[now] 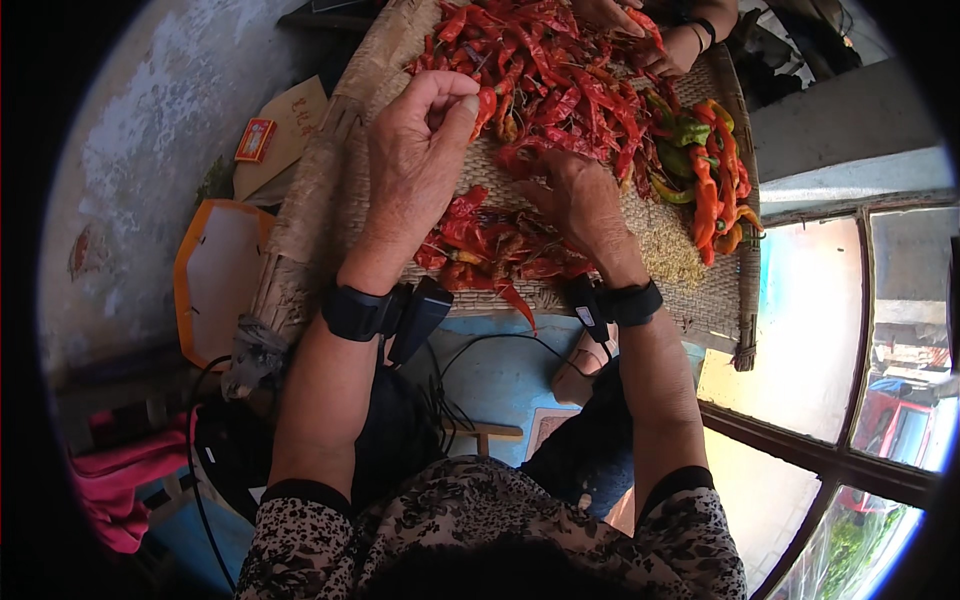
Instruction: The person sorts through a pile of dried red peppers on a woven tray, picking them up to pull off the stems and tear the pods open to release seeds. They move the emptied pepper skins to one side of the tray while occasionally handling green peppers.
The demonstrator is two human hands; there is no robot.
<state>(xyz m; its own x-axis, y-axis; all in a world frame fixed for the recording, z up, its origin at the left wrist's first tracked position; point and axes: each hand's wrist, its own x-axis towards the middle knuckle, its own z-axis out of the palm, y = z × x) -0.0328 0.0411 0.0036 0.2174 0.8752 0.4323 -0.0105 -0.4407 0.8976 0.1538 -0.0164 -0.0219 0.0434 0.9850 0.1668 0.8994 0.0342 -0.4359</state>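
Note:
A large heap of dried red chili peppers (560,80) lies on a woven mat (345,190). My left hand (425,140) is raised over the heap's left side, thumb and forefinger pinched on a red chili pepper (485,112). Lower and to the right, my right hand (585,195) reaches into the heap's near edge, its fingers partly hidden and blurred among the chilies. Between my forearms sits a smaller pile of red chilies (490,245) by the mat's near edge. Each of my wrists wears a black band with a small device.
Across the mat, another person's hands (660,45) work at the heap. Fresher red and green peppers (712,175) lie at the right, beside pale seeds (670,245). Left of the mat are a small red box (256,140) and an orange-rimmed tray (215,275). A window (860,330) stands at right.

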